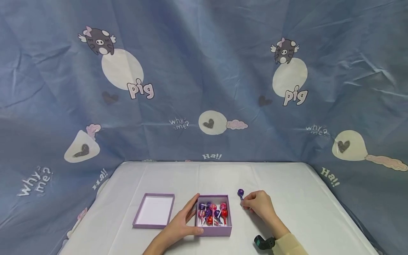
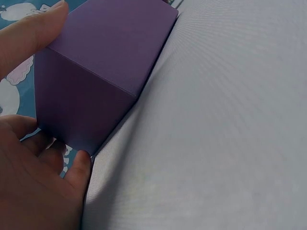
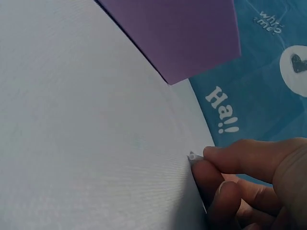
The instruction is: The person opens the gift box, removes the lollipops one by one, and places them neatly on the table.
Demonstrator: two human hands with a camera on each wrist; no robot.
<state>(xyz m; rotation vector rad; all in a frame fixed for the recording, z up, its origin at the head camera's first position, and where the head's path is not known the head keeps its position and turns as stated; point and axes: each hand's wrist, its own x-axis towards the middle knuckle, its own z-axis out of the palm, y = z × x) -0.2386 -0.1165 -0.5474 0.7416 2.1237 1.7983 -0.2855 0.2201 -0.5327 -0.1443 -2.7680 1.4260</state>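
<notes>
A purple open-topped box (image 1: 216, 231) stands on the table with several wrapped lollipops (image 1: 213, 214) inside, purple, pink and red ones. My left hand (image 1: 178, 226) grips its left side, thumb at the front wall and fingers reaching to the back corner. In the left wrist view, thumb and fingers span the box wall (image 2: 91, 91). To the right of the box, my right hand (image 1: 262, 205) pinches the stick of a purple-wrapped lollipop (image 1: 240, 192), whose head points away from me. Seen from the right wrist, the white stick end (image 3: 193, 156) pokes out between thumb and forefinger.
A shallow purple lid (image 1: 149, 226) lies left of the box, white inside facing up. White cloth (image 1: 296, 191) covers the table. Behind it hangs a blue curtain (image 1: 178, 71) with pig prints. A black band (image 1: 264, 243) circles the right wrist.
</notes>
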